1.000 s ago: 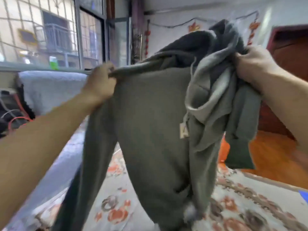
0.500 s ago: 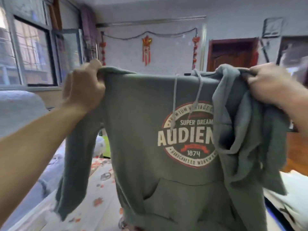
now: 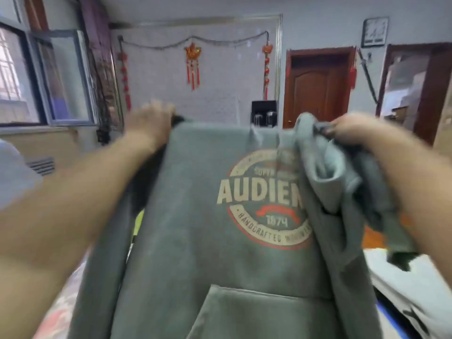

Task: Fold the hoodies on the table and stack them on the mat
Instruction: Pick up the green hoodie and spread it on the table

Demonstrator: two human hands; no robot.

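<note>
Grey-green fleece up in the air, that's the hoodie (image 3: pixel 195 216), held at chest height with its printed front facing the person and the kangaroo pocket hanging below. Left hand (image 3: pixel 149 123) grips one shoulder corner, fingers curled over the top edge; right hand (image 3: pixel 352 129) clutches the other shoulder with the hood (image 3: pixel 325 172) and a sleeve bunched up in the same fistful. By my reckoning we're at the shake-out, the folding proper not begun. Below, the patterned mat (image 3: pixel 61 311) shows at lower left, and pale cloth (image 3: pixel 403 285) lies at lower right. Next it wants laying flat, and that right-side bundle needs teasing apart first so hood and sleeve fall free.
</note>
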